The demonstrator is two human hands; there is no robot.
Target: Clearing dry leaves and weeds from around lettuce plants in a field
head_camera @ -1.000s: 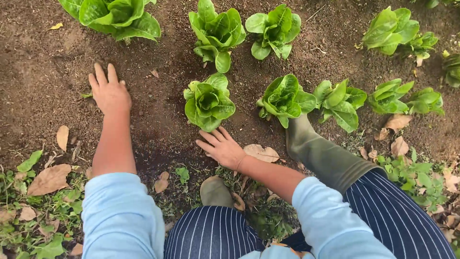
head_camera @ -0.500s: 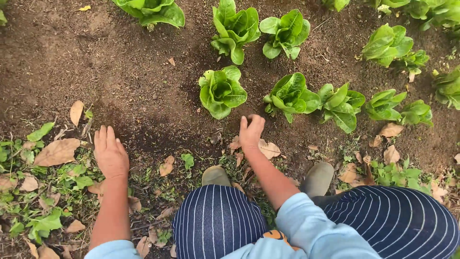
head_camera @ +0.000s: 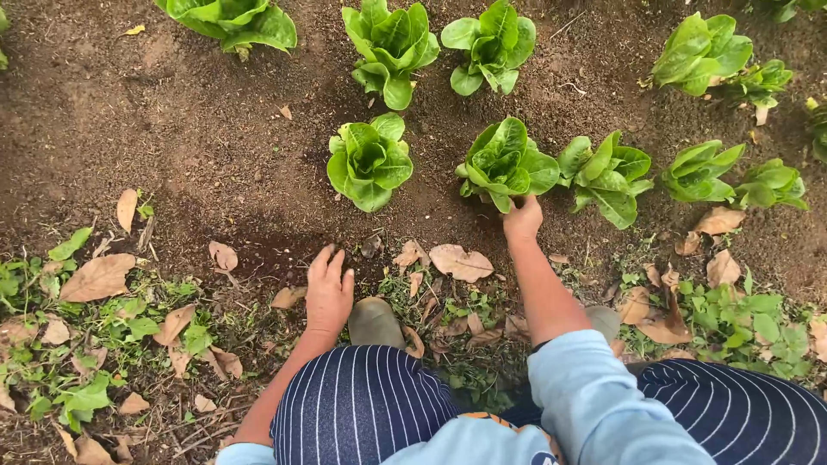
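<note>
The right hand (head_camera: 522,220) closes its fingers at the base of the lettuce (head_camera: 504,164) in the frame's centre; grip low, near the soil (head_camera: 172,129). The left hand (head_camera: 330,291) lies open, flat on the ground.

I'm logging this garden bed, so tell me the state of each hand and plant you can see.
Right hand: reaching under the base of a lettuce head, grip hidden by leaves.
Left hand: flat on the soil, open.
Lettuce heads: rooted, upright.
Dry leaf: lying loose on the soil.
</note>
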